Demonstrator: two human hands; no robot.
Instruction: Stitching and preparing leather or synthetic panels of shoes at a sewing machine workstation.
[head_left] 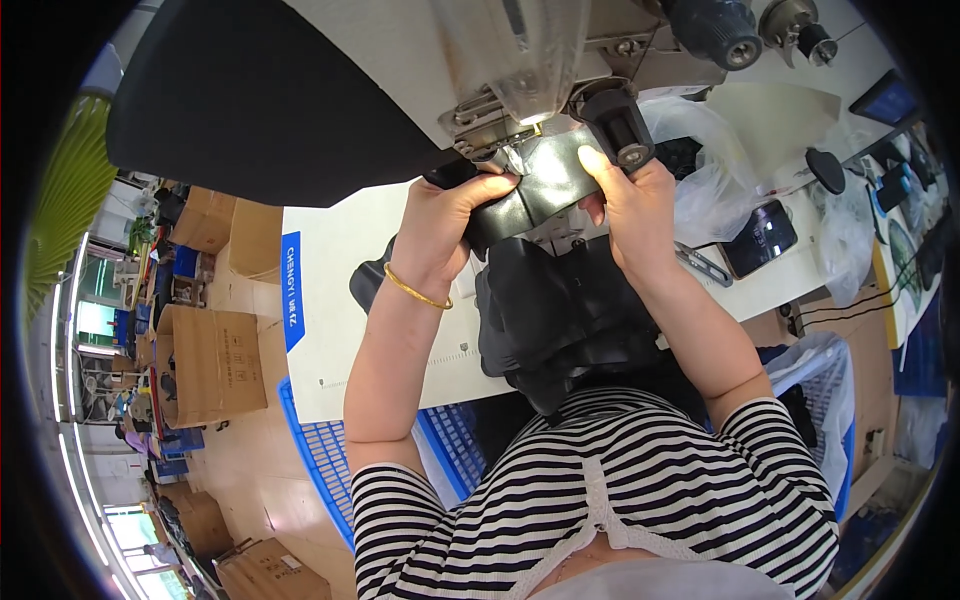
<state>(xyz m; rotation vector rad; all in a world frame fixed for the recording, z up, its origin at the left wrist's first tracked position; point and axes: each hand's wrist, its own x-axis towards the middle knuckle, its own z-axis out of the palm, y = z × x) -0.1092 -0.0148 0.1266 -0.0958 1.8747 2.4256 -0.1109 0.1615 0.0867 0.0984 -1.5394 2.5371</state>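
Note:
Both my hands grip a piece of shiny black leather-like material (548, 186) under the needle area of a sewing machine (500, 140). My left hand (445, 212) pinches its left side, the thumb lying on top close to the presser foot. On the right, my right hand (637, 200) holds the other edge, thumb above and fingers curled underneath. A lamp lights the material brightly between the two thumbs. More black material (560, 310) hangs in folds from the machine bed over the table's front edge toward my lap.
Right of my hands, a phone (760, 238) and thread snips (703, 264) lie on the white table (390, 345), near clear plastic bags (715, 180). Blue crates (322, 455) stand below the table's edge. Cardboard boxes (208, 365) sit on the floor to the left.

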